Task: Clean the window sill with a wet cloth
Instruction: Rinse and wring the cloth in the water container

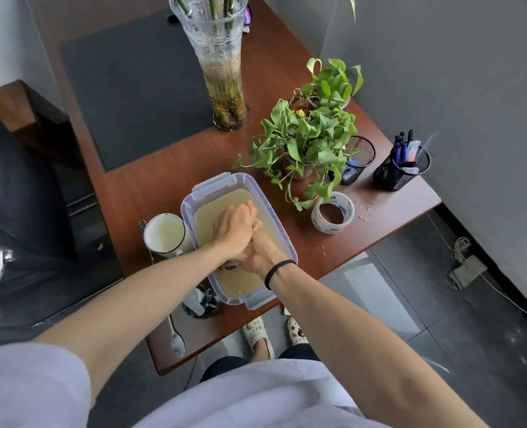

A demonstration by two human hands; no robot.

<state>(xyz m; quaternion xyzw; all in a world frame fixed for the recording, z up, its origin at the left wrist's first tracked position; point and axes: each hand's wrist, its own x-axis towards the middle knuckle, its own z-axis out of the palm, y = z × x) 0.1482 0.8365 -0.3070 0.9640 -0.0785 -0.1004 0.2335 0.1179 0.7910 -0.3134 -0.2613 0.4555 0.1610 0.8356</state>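
Left hand (236,225) and right hand (260,253) clench the wadded brownish cloth (230,266) low in the clear rectangular plastic tub (194,196) of murky water, near side of the brown wooden table (151,186) — best twisted firmly, drips kept inside.

Tall glass vase (222,72) on the wooden surface (151,186); leafy potted plant (308,143) beside mesh pen holders (402,171); tape roll (333,213), white mug (163,233), spoon (175,335) nearer.

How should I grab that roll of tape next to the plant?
It's probably best to pinch the tape roll by its wall, one finger inside the hole and your thumb outside. Come straight down on the side nearest the table edge. The roll lies flat with its hole facing up, and the plant hangs leaves over its far side.
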